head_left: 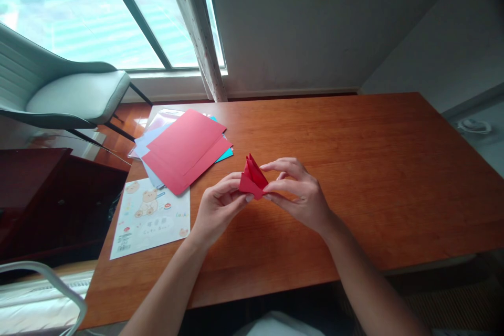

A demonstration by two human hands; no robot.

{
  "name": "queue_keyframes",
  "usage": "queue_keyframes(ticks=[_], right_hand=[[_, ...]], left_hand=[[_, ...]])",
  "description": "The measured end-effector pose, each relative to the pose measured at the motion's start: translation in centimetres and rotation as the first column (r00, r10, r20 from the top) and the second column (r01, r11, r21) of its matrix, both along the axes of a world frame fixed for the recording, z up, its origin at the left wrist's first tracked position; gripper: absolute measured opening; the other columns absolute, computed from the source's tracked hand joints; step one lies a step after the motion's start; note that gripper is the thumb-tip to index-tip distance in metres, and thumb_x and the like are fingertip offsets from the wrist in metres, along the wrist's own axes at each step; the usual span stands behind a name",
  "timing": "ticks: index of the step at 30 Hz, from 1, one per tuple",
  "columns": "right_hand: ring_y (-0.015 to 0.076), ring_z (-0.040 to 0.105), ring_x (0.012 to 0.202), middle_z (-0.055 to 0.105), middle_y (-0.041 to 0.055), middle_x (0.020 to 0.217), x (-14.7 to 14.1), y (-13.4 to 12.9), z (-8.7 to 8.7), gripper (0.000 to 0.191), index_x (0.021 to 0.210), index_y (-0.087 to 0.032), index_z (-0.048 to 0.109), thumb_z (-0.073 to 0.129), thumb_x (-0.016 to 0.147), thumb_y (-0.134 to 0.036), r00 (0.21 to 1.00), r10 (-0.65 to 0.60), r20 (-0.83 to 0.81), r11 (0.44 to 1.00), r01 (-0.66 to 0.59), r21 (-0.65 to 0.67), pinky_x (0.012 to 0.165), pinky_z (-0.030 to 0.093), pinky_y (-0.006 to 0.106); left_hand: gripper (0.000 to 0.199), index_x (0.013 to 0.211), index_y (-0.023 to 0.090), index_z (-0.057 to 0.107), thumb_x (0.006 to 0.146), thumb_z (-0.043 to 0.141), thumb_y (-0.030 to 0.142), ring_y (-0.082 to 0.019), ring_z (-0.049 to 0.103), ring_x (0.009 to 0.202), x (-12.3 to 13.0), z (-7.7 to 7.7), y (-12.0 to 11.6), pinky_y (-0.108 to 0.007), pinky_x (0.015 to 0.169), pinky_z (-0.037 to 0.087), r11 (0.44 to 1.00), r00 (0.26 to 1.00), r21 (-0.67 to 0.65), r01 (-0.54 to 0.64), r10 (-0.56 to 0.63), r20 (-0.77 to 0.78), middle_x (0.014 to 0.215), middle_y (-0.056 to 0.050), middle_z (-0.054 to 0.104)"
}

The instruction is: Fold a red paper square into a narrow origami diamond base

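Note:
A small folded red paper is held above the wooden table, its pointed layers standing up and spread a little apart. My left hand pinches its left side between thumb and fingers. On the other side, my right hand grips the lower right edge with thumb and a finger, while its index finger reaches to the upper right edge of the paper.
Red sheets lie over blue and light sheets at the table's back left. A white sheet with bear drawings lies nearer. Beyond the left edge stands a chair, near a window and curtain.

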State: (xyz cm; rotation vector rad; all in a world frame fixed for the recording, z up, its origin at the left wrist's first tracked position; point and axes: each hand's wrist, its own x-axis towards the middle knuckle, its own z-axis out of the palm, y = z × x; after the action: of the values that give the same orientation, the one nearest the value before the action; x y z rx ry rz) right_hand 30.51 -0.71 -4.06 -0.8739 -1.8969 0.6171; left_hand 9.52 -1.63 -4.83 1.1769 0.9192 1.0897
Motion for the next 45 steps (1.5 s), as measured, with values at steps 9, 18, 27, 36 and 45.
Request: queue_keyframes(ticks=[9, 18, 27, 36, 45], right_hand=[[0.0237, 0.059, 0.113, 0.068, 0.0061, 0.123, 0.0, -0.3, 0.3, 0.019, 0.104, -0.030, 0.072, 0.071, 0.089, -0.020, 0.999, -0.037, -0.018, 0.999, 0.036, -0.035, 0.083, 0.057, 0.039], [0.0135, 0.061, 0.071, 0.067, 0.0007, 0.084, -0.9, -0.7, 0.1, 0.007, 0.095, -0.023, 0.067, 0.067, 0.090, -0.028, 0.985, -0.083, -0.149, 0.936, 0.025, -0.352, 0.066, 0.051, 0.027], [0.0150, 0.065, 0.074, 0.070, 0.0020, 0.085, -0.5, -1.0, 0.4, 0.016, 0.094, -0.022, 0.068, 0.061, 0.095, -0.036, 0.982, -0.081, -0.171, 0.870, -0.014, -0.493, 0.065, 0.051, 0.027], [0.0151, 0.062, 0.072, 0.070, 0.0024, 0.081, -0.5, -0.5, 1.4, 0.016, 0.085, -0.021, 0.071, 0.062, 0.094, -0.031, 0.997, -0.070, -0.028, 0.924, 0.054, -0.377, 0.065, 0.047, 0.028], [0.0102, 0.050, 0.056, 0.056, -0.0021, 0.063, -0.7, -1.1, 0.8, 0.030, 0.076, -0.018, 0.061, 0.066, 0.084, -0.046, 0.905, -0.113, -0.410, 0.448, -0.322, -0.834, 0.047, 0.033, 0.022]], left_hand=[[0.018, 0.093, 0.018, 0.079, 0.077, 0.083, 0.024, -0.018, 0.068, 0.087, -0.1, -0.6, 0.1, -0.029, 0.078, 0.056, 0.995, 0.997, -0.095, -0.016, 0.023, 0.077, 0.100, -0.008, 0.075], [0.016, 0.098, 0.021, 0.078, 0.082, 0.077, 0.020, -0.022, 0.066, 0.105, 0.0, -0.4, 0.0, -0.031, 0.085, 0.056, 1.000, 0.998, -0.001, 0.010, -0.010, 0.058, 0.116, -0.009, 0.068], [0.017, 0.098, 0.026, 0.079, 0.086, 0.072, 0.016, -0.022, 0.065, 0.106, -0.1, 0.0, -0.3, -0.037, 0.094, 0.055, 0.974, 0.989, 0.222, -0.050, 0.079, -0.124, 0.113, -0.008, 0.067], [0.021, 0.102, 0.027, 0.080, 0.088, 0.070, 0.015, -0.024, 0.066, 0.105, -0.2, -0.3, -0.1, -0.038, 0.094, 0.055, 0.941, 0.964, 0.328, 0.083, 0.007, -0.265, 0.112, -0.009, 0.068], [0.028, 0.105, 0.030, 0.079, 0.089, 0.067, 0.011, -0.019, 0.068, 0.097, -0.2, -0.6, -0.2, -0.030, 0.082, 0.057, 0.878, 0.950, 0.479, -0.004, 0.152, -0.271, 0.114, -0.007, 0.067]])
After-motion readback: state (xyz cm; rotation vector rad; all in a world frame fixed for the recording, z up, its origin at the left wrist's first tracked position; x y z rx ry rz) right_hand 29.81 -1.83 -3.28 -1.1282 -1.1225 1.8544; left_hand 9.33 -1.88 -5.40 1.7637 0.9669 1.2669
